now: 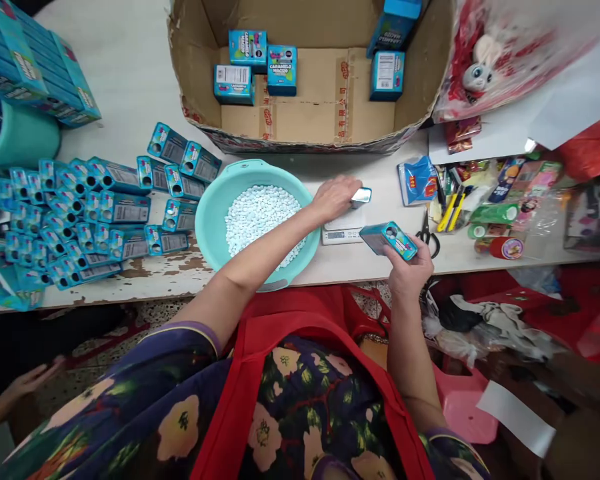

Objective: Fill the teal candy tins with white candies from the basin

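Observation:
My left hand point(334, 197) reaches over the bowl with its fingers closed around a small silver-topped container point(361, 195), just above a white digital scale point(341, 236). Most of that container is hidden by the fingers. In my right hand point(411, 265) is a blue candy box point(391, 241), tilted, with a round hole in its top face. The turquoise plastic bowl point(209, 223) under my left forearm holds a heap of small pale-blue candies point(260, 213).
An open cardboard box point(310, 123) at the back contains several blue boxes point(282, 70). Many more blue boxes point(125, 208) crowd the left. To the right lie scissors point(429, 235), yellow cutters point(453, 210) and a blue packet point(419, 180). At lower left is another person's hand point(35, 380).

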Motion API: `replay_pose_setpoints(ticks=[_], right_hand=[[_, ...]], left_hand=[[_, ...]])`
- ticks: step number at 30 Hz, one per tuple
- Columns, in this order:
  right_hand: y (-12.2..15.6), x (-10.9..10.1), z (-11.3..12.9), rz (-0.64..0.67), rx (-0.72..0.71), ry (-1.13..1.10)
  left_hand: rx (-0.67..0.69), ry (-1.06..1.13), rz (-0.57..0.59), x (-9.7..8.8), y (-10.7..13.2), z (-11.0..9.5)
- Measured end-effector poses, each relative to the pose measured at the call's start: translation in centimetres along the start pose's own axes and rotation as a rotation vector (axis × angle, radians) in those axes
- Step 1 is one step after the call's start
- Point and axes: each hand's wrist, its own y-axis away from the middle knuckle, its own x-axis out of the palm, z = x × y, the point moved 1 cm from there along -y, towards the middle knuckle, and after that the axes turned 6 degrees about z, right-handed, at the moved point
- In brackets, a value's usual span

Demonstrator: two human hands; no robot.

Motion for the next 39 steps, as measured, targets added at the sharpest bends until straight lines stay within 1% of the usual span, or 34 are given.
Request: replay_pose_setpoints(ticks=[1,2,3,4,5,6,7,8,9,10,11,12,13,14,15,17,18,20,21,22,24,25,27,28,30,32,34,36,39], right_hand=[[-0.7,0.5,-0.2,0.006,-0.015,-0.012],[-1.4,1.3,-0.4,0.026,-0.031,-0.025],[-2.2,2.2,-0.7,0.060,-0.052,-0.034],[-2.9,3.4,-1.1,0.103,-0.075,-0.043],[-3.6,4.6,-1.5,0.145,-0.097,-0.050],[-4.2,5.9,-2.0,0.183,-0.115,-0.053],[-4.8,7.0,-2.5,0.215,-0.125,-0.053],[-5.3,8.1,-3.0,0.241,-0.125,-0.050],[-5.6,8.9,-3.4,0.263,-0.116,-0.047],[-5.9,9.5,-3.8,0.284,-0.104,-0.044],[-6.1,9.8,-4.0,0.303,-0.096,-0.044],[-6.1,9.8,-4.1,0.318,-0.094,-0.046],[-6.2,9.6,-4.2,0.323,-0.095,-0.049],[-6.1,9.1,-4.1,0.319,-0.097,-0.053],[-6.0,8.4,-4.1,0.298,-0.095,-0.058],[-5.6,6.7,-4.0,0.213,-0.072,-0.071],[-5.4,5.9,-4.1,0.163,-0.052,-0.074],[-4.9,4.3,-4.5,0.078,-0.009,-0.065],[-4.5,3.6,-4.8,0.051,0.010,-0.050],[-4.2,3.0,-5.1,0.036,0.026,-0.029],[-3.5,2.0,-6.0,0.007,0.055,0.014],[-3.1,1.6,-6.4,-0.013,0.074,0.031],[-2.3,1.0,-7.3,-0.068,0.123,0.049],[-1.9,0.8,-7.6,-0.095,0.146,0.048],[-1.1,0.6,-8.1,-0.128,0.181,0.033],[-0.6,0.5,-8.3,-0.134,0.197,0.022],[-0.2,0.3,-8.1,-0.130,0.208,0.023],[-0.1,-0.1,-7.8,-0.129,0.212,0.031],[-0.2,-1.0,-7.5,-0.127,0.210,0.034]], left_hand=[[-0.025,0.011,-0.062,-0.5,0.5,0.1],[-0.048,0.032,-0.160,-1.5,1.7,0.3],[-0.071,0.054,-0.277,-2.9,3.6,0.7],[-0.096,0.069,-0.388,-4.8,6.1,1.1],[-0.129,0.060,-0.468,-6.8,9.1,1.4],[-0.174,0.026,-0.509,-8.9,12.5,1.8],[-0.252,-0.008,-0.510,-11.0,16.1,2.1],[-0.350,-0.050,-0.476,-12.7,19.8,2.5],[-0.450,-0.086,-0.411,-14.0,23.4,3.1],[-0.558,-0.130,-0.357,-14.8,26.8,3.7],[-0.664,-0.180,-0.307,-15.1,30.0,4.7],[-0.749,-0.206,-0.246,-14.7,32.7,5.8],[-0.789,-0.203,-0.247,-13.9,34.9,7.1],[-0.783,-0.174,-0.297,-12.7,36.6,8.6],[-0.744,-0.124,-0.369,-11.2,37.8,10.1],[-0.668,-0.013,-0.530,-7.8,38.9,12.9],[-0.666,0.031,-0.602,-6.2,39.0,14.0],[-0.749,0.073,-0.703,-4.0,39.0,15.3],[-0.813,0.069,-0.734,-3.5,39.0,15.6],[-0.871,0.050,-0.749,-3.3,39.0,15.5],[-0.929,-0.022,-0.747,-4.0,39.0,14.8],[-0.920,-0.058,-0.726,-4.7,38.9,14.2],[-0.839,-0.112,-0.679,-6.1,37.8,12.7],[-0.773,-0.128,-0.669,-6.7,36.7,11.9],[-0.613,-0.133,-0.675,-7.5,33.2,10.3],[-0.446,-0.120,-0.689,-7.5,28.2,8.6],[-0.296,-0.084,-0.601,-7.0,22.3,6.9],[-0.150,-0.071,-0.490,-6.1,16.3,5.1],[-0.010,-0.119,-0.279,-4.6,8.6,2.6]])
